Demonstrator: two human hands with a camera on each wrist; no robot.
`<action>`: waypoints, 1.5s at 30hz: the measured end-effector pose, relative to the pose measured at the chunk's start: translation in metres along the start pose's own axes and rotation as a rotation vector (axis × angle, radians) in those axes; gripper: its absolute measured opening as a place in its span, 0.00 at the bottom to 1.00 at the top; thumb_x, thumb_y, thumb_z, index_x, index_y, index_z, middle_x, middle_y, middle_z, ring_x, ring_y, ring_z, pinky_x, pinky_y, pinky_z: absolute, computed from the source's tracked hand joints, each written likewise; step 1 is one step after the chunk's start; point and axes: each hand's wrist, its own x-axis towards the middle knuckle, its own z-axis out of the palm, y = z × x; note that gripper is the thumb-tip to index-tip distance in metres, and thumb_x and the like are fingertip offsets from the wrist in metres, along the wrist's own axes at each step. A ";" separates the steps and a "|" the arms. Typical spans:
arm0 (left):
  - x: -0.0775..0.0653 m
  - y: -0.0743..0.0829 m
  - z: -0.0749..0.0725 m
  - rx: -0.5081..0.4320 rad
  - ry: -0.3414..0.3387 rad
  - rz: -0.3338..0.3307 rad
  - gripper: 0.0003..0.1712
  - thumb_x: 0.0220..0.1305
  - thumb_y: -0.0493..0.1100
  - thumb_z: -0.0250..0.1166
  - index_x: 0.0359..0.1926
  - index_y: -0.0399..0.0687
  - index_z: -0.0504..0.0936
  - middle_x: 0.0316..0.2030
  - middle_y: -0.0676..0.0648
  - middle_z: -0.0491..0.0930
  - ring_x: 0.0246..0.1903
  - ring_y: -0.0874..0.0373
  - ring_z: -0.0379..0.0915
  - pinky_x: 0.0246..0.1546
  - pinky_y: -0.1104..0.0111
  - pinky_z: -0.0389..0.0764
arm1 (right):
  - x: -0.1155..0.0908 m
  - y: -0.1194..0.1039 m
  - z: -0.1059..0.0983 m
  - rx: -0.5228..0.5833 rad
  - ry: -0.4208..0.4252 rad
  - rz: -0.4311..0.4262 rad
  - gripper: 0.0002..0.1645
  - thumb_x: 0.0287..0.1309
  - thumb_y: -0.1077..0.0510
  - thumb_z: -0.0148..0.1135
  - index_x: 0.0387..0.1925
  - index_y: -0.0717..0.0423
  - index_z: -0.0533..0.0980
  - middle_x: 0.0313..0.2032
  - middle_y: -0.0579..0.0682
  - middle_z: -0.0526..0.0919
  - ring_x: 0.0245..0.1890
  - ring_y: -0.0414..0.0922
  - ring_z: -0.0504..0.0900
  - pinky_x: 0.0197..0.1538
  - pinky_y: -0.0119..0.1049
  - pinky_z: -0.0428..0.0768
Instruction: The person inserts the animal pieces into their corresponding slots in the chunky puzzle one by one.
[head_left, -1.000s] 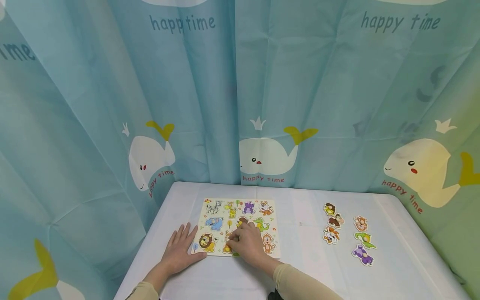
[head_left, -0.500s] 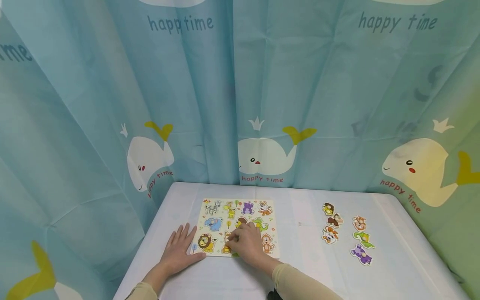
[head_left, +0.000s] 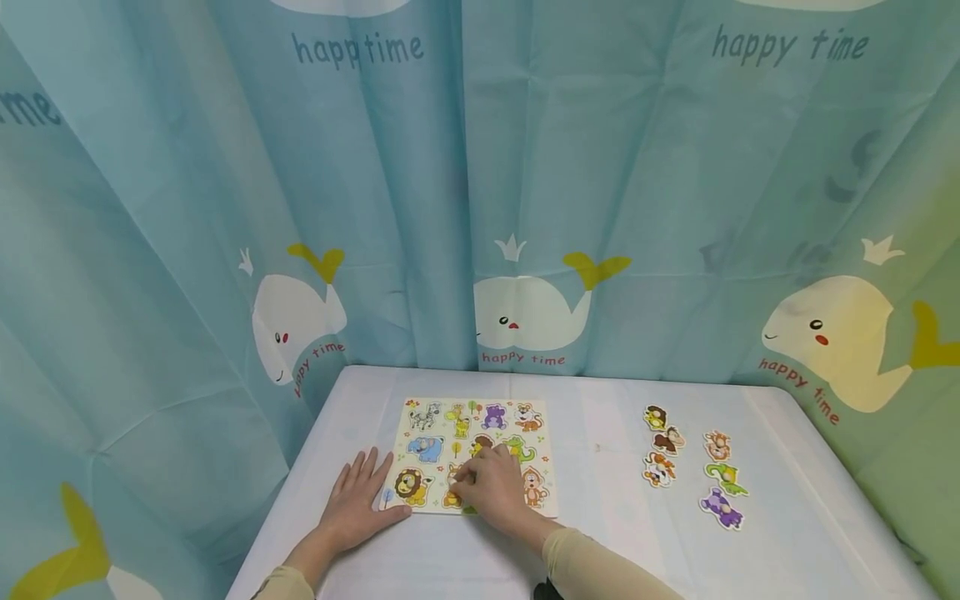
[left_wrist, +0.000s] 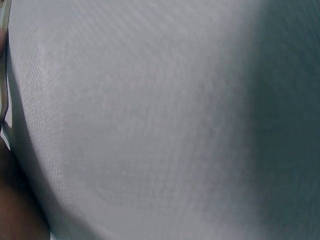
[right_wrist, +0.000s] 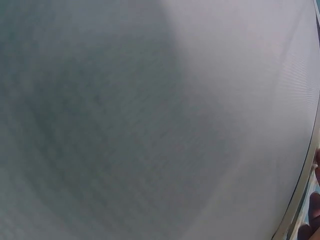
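A cream puzzle board (head_left: 431,508) with colourful animals lies on the table in the head view. My left hand (head_left: 358,504) rests spread at its lower left corner, the thumb along the front edge. Over the board's lower middle, my right hand (head_left: 495,490) has thumb and fingertips together at an orange long-eared animal piece (head_left: 451,498), pinching it, though the fingers partly hide the contact. The hand also covers part of the hedgehog (head_left: 481,443) and the picture beneath the palm. In the right wrist view only some fingers (right_wrist: 314,205) show beside the board's edge.
Loose animal pieces lie in two columns to the right: a hedgehog (head_left: 656,417), a brown animal (head_left: 667,440), a tiger (head_left: 659,470), an orange-brown animal (head_left: 717,446), a green crocodile (head_left: 726,478) and a purple hippo (head_left: 722,508). A blue whale-print curtain (head_left: 420,208) hangs behind the white table (head_left: 600,542).
The head view has shifted very slightly. Both hands keep the same places at the board, and the loose pieces have not moved.
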 end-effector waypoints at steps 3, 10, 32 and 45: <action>0.001 -0.004 0.004 -0.005 0.022 0.007 0.61 0.57 0.74 0.65 0.79 0.40 0.58 0.79 0.32 0.48 0.78 0.33 0.35 0.75 0.40 0.35 | 0.000 -0.001 -0.001 0.000 -0.004 0.002 0.08 0.47 0.45 0.81 0.24 0.38 0.87 0.27 0.32 0.73 0.33 0.37 0.63 0.36 0.34 0.62; 0.001 -0.010 0.010 0.004 0.026 0.000 0.63 0.56 0.77 0.64 0.79 0.42 0.58 0.79 0.33 0.47 0.78 0.33 0.35 0.75 0.39 0.35 | 0.002 0.002 -0.012 -0.004 -0.032 0.014 0.07 0.52 0.43 0.77 0.28 0.39 0.88 0.32 0.35 0.79 0.34 0.39 0.66 0.39 0.36 0.66; 0.000 0.002 -0.002 0.037 -0.044 -0.024 0.62 0.58 0.74 0.64 0.80 0.42 0.55 0.79 0.32 0.45 0.78 0.33 0.32 0.76 0.39 0.34 | -0.012 0.082 -0.105 0.158 0.174 0.249 0.05 0.61 0.55 0.71 0.39 0.48 0.89 0.40 0.45 0.85 0.47 0.50 0.77 0.51 0.51 0.75; 0.000 0.001 0.001 0.002 -0.002 -0.005 0.61 0.58 0.73 0.65 0.79 0.40 0.57 0.79 0.31 0.47 0.78 0.33 0.33 0.75 0.39 0.33 | -0.046 0.147 -0.148 0.134 0.289 0.293 0.08 0.64 0.60 0.69 0.43 0.56 0.88 0.42 0.55 0.87 0.49 0.57 0.81 0.51 0.51 0.75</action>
